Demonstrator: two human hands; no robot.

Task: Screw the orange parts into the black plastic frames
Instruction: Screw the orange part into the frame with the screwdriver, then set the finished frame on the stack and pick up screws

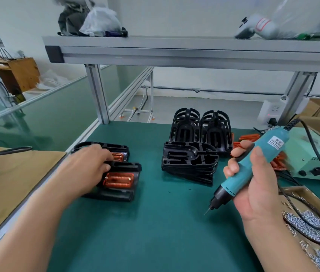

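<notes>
Curling the left-hand grip [88,169] over the far rim of the nearer black plastic frame [124,193], carrying an orange coiled part [118,180] in its middle, at nine o'clock on the green counter [145,232]. Clamping the right-hand grip [253,185] round a teal corded electric screwdriver [261,152] at three o'clock, tilting its bit toward seven o'clock above the counter. Showing a stack of black frames [190,160] at twelve o'clock.

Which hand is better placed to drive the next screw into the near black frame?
Right: the right hand grips the electric screwdriver, bit pointing down; the left hand is on the near black frame, likely steadying it.
</notes>
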